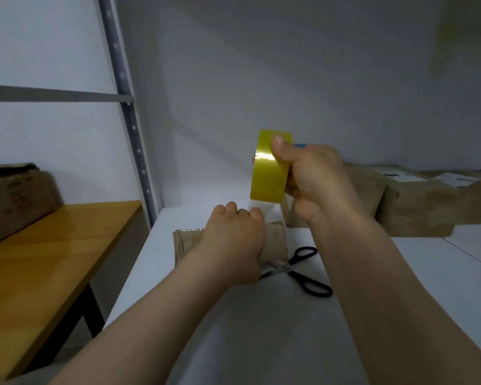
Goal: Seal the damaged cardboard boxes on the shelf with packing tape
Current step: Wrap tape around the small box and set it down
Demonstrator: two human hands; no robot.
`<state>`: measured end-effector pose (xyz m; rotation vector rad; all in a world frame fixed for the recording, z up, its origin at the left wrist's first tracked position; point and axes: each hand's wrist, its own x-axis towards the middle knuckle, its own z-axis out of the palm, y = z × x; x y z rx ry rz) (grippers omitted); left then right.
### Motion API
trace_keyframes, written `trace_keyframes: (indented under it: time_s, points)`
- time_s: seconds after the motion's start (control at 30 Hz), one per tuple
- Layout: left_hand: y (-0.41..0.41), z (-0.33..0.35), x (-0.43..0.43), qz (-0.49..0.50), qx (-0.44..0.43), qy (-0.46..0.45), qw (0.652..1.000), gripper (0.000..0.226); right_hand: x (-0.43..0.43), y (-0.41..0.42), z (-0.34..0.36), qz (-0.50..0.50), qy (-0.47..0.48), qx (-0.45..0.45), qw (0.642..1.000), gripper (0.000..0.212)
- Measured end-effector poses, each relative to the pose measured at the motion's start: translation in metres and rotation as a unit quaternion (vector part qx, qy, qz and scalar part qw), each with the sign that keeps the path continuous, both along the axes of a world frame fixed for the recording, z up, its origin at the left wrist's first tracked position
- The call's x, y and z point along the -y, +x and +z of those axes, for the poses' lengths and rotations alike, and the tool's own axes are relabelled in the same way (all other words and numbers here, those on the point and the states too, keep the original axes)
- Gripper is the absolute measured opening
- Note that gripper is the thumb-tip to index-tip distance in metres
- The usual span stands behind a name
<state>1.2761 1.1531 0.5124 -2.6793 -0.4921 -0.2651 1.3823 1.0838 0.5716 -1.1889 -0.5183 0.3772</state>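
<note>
White shelf board under a plain grey wall: we see a person part-way through sealing a box. The right hand closes its grip round a roll of yellow packing tape, thumb across the outer face, and holds it above and just beyond the left hand. A short pale strip runs down from the roll to the left grip, whose curled fingers hold its free end at the far edge of a small cardboard box. We judge the roll is held high to keep the strip taut while the lower hand anchors tape and box together. The box lies flat beneath the left grip, brown and creased, with a glossy patch that may be tape. Black-handled scissors lie open just right of the left grip, blades at the box's near corner, handy for the cut. Behind and right of the right grip, larger brown boxes with white labels stand on the shelf. Well left of both grips, a wooden tabletop carries another carton.
</note>
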Motion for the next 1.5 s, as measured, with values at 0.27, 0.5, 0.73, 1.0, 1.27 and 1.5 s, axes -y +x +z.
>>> trace_keyframes:
  time_s: [0.27,0.5,0.73,1.0,1.27,1.5]
  points:
    - [-0.003,0.007,-0.001,0.010,-0.024,-0.020,0.999,0.044,0.038,-0.020,0.013,0.022,0.023,0.000,0.999,0.030]
    - [-0.001,0.018,-0.006,0.014,-0.048,-0.060,0.997,0.043,0.063,-0.043,0.028,0.064,0.016,0.020,0.998,0.034]
    - [-0.008,0.026,-0.015,0.001,-0.019,-0.136,0.990,0.043,0.082,-0.044,0.021,0.080,0.046,0.000,0.996,0.020]
    - [0.001,0.044,-0.014,0.013,-0.040,-0.193,0.980,0.077,0.083,-0.048,0.026,0.093,0.030,0.021,0.995,0.029]
    - [0.001,0.069,-0.018,-0.021,-0.092,-0.324,0.941,0.069,0.086,-0.047,0.029,0.118,-0.001,0.059,0.991,0.032]
    - [0.002,0.073,-0.024,-0.038,-0.111,-0.494,0.862,0.068,0.066,-0.033,0.023,0.122,0.011,-0.010,0.992,0.026]
